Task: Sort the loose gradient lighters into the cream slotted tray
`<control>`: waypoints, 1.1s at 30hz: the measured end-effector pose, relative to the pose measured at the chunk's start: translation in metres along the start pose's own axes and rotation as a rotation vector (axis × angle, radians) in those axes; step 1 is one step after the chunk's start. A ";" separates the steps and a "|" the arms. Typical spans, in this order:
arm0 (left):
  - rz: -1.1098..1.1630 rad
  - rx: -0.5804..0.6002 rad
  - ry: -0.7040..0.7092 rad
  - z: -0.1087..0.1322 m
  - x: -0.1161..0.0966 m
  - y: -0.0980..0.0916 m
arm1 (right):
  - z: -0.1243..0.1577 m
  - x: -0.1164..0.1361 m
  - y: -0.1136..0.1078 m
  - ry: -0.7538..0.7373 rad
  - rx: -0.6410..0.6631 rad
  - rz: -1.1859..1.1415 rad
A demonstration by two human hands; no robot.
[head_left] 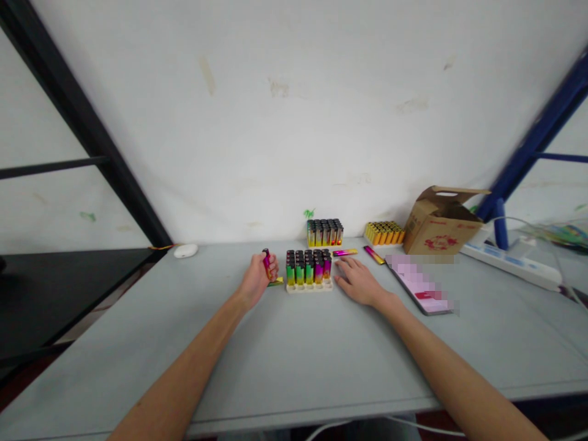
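White tray: the landmark, standing between the two hands, its near rim [310, 290] toward the person.
Tray fill: well along, I judge; standing lighters [309, 273] occupy the rows behind, while the nearest row of holes shows bare and loose lighters lie about the tray.
Right hand [361, 283]: just right of the tray, palm down on the tabletop, fingers slightly spread, gripping nothing visible.
Left hand [257, 279]: just left of the tray, fingers curled shut around a magenta lighter [266, 263].
Held lighter: inside those fingers, near upright, black end up, apart from the tray.
Yellow-green lighter [277, 282]: lying between left hand and tray, partly hidden.
Pink-yellow lighter [345, 252]: behind the tray's right side, just beyond the right fingertips.
Rear block of lighters [325, 233]: behind the tray, by the wall.
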State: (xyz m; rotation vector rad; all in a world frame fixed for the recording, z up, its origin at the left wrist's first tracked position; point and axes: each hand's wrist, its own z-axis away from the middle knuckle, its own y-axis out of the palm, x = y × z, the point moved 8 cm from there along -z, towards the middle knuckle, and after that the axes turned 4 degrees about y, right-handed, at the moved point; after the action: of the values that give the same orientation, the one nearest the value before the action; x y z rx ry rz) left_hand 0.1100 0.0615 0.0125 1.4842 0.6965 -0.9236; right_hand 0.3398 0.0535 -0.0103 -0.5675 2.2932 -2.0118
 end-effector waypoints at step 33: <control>-0.099 -0.005 0.187 0.014 -0.018 0.018 | -0.001 -0.002 -0.010 -0.005 -0.100 -0.133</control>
State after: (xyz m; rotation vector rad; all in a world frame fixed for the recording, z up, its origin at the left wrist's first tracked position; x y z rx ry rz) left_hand 0.1139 0.0466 0.0367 1.5557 0.9148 -0.8639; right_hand 0.3444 0.0541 -0.0010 -0.7497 2.4253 -1.9550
